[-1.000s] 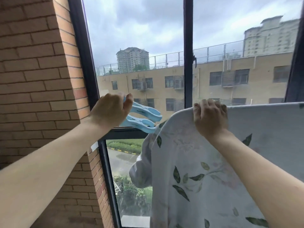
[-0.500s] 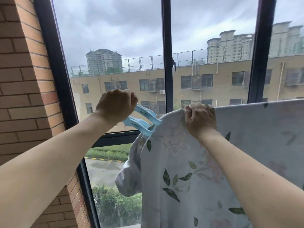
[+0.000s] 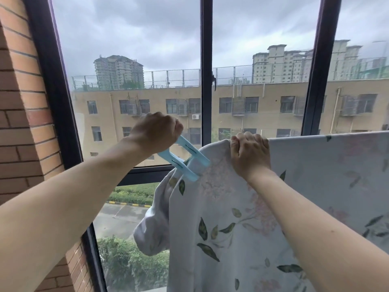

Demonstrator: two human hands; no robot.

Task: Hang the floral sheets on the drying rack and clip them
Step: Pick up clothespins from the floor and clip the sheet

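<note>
A pale floral sheet with green leaves hangs over a rail that it hides, its top edge running to the right. My left hand grips the handles of a large light-blue clip. The clip's jaws straddle the sheet's rounded left end. My right hand grips the sheet's top edge just right of the clip, fingers curled over the fold. A bunched part of the sheet hangs down at the left.
A brick wall stands at the left. Black window frames with glass are close behind the sheet. Buildings, a road and bushes lie outside below.
My left hand has moved right and down, bringing the blue clip from beside the sheet onto its left end. My right hand has kept its hold on the top edge.
</note>
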